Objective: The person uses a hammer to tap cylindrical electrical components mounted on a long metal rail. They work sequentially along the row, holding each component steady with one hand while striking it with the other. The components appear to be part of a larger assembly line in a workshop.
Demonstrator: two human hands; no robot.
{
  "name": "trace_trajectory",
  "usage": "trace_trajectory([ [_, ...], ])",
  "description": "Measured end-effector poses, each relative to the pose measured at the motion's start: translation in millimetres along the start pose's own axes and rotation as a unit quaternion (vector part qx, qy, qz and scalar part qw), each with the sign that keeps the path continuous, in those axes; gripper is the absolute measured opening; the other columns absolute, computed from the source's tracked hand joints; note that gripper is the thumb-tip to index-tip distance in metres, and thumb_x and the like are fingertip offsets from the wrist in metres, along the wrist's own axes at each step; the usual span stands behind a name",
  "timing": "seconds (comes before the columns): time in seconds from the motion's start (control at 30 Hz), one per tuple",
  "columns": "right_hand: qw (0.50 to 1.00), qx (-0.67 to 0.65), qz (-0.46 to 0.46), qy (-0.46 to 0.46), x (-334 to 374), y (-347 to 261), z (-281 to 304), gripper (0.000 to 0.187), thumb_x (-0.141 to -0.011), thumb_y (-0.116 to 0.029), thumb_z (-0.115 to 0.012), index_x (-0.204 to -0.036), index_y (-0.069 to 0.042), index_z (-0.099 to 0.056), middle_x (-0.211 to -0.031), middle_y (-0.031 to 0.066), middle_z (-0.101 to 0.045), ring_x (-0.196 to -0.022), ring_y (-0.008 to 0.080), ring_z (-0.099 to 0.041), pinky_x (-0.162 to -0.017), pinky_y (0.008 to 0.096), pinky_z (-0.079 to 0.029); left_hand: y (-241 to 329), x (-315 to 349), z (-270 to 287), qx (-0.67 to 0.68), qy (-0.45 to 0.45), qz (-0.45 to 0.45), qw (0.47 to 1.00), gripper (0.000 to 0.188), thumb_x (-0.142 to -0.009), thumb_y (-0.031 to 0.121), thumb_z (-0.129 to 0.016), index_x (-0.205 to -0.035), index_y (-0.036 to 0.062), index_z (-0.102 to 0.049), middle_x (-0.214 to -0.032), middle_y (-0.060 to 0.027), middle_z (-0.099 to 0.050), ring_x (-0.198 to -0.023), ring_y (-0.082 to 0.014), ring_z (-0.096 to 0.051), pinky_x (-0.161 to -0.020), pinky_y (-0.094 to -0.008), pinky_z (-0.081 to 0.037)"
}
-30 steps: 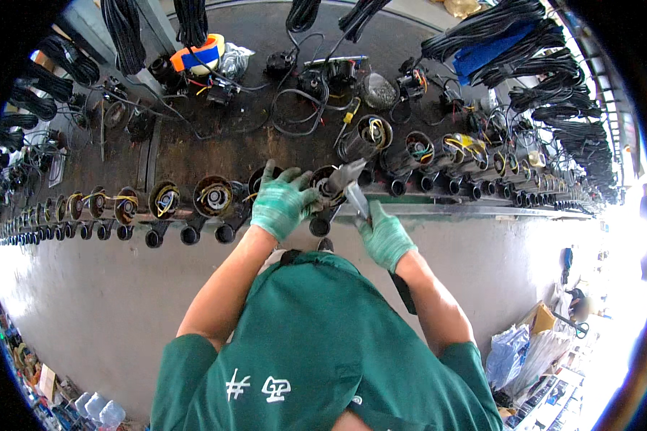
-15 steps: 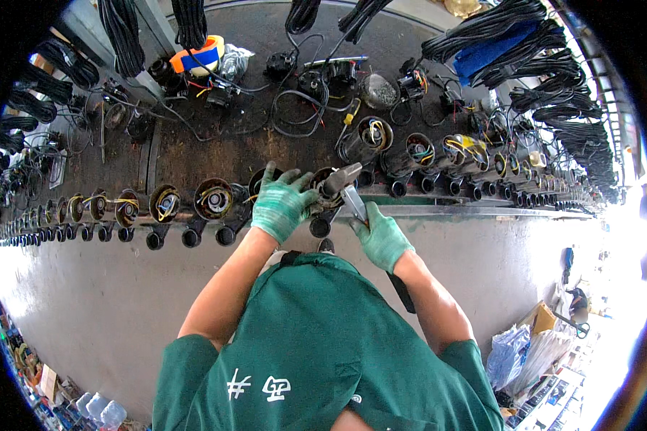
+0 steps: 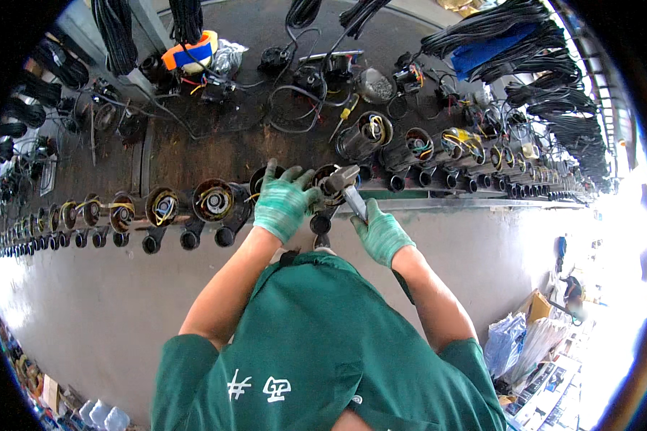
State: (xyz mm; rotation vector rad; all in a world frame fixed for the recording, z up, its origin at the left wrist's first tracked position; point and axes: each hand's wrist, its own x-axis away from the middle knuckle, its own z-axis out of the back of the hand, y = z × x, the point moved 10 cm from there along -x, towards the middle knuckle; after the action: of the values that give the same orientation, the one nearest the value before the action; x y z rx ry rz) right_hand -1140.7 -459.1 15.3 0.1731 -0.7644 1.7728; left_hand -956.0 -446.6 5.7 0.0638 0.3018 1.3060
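Observation:
Green-gloved, my right hand is closed round the handle of a hammer. The hammer's dark steel head lies over the mouth of a round motor housing at the bench's front edge, hiding much of its inside. To the left, my left hand, in a matching glove, has its fingers spread over a neighbouring housing, with its thumb side by the housing under the hammer. Whether it grips a rim is hidden. Another housing with coiled wires inside stands just left of it.
Rows of similar housings line the front edge of the dark bench on both sides. Behind them lie a yellow-handled screwdriver, a tub of small metal parts, tape rolls and loose cables. Bundled black cables hang above.
The hammer head and both hands stay almost in place over the housing. The view has shifted slightly, so the bench things sit a little differently.

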Motion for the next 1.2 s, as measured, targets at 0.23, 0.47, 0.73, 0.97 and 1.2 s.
trace_trajectory([
  [0.23,0.998,-0.001,-0.015,0.058,2,13,-13,0.045,-0.102,-0.032,-0.062,-0.124,0.003,-0.046,-0.093,0.034,-0.069,-0.093,0.0514,-0.069,-0.077,0.0557,-0.052,3,3,13,0.056,0.026,0.015,0.998,0.024,-0.088,0.027,-0.067,-0.11,0.0238,-0.076,-0.141,-0.0065,-0.065,-0.134,-0.0288,-0.057,-0.122,-0.0649,-0.023],
  [0.47,0.987,-0.14,-0.032,0.066,12,19,-12,0.037,-0.097,-0.026,-0.069,-0.12,0.001,-0.059,-0.079,0.0196,-0.07,-0.066,0.033,-0.068,-0.061,0.0436,-0.051,5,5,10,0.036,-0.032,0.015,0.999,0.034,-0.087,0.036,-0.071,-0.12,0.0275,-0.075,-0.144,-0.0034,-0.063,-0.137,-0.0256,-0.054,-0.125,-0.0623,-0.019],
  [0.73,0.967,-0.184,0.025,0.173,40,84,54,0.032,-0.095,-0.02,-0.072,-0.117,0.0,-0.061,-0.075,0.0186,-0.068,-0.062,0.0267,-0.064,-0.062,0.0398,-0.052,18,-2,30,0.045,0.03,0.045,0.998,0.042,-0.091,0.045,-0.071,-0.128,0.0251,-0.069,-0.149,-0.0062,-0.058,-0.139,-0.0344,-0.051,-0.122,-0.064,-0.024],
  [0.97,0.964,-0.183,-0.071,0.178,36,265,48,0.028,-0.094,-0.022,-0.072,-0.11,-0.002,-0.061,-0.085,0.0237,-0.07,-0.073,0.0399,-0.066,-0.068,0.0441,-0.052,153,-38,2,0.116,0.036,-0.05,0.991,0.03,-0.094,0.021,-0.067,-0.12,0.0073,-0.07,-0.124,-0.0139,-0.069,-0.107,-0.0344,-0.069,-0.098,-0.0475,-0.054],
  [1.2,0.961,-0.21,-0.095,0.152,19,365,29,0.028,-0.094,-0.026,-0.071,-0.104,-0.002,-0.061,-0.082,0.0227,-0.068,-0.071,0.0406,-0.06,-0.07,0.0448,-0.051,123,-93,-161,0.045,-0.099,0.212,0.971,0.039,-0.094,0.017,-0.062,-0.132,0.006,-0.062,-0.136,-0.0229,-0.059,-0.11,-0.0433,-0.066,-0.095,-0.0505,-0.055],
])
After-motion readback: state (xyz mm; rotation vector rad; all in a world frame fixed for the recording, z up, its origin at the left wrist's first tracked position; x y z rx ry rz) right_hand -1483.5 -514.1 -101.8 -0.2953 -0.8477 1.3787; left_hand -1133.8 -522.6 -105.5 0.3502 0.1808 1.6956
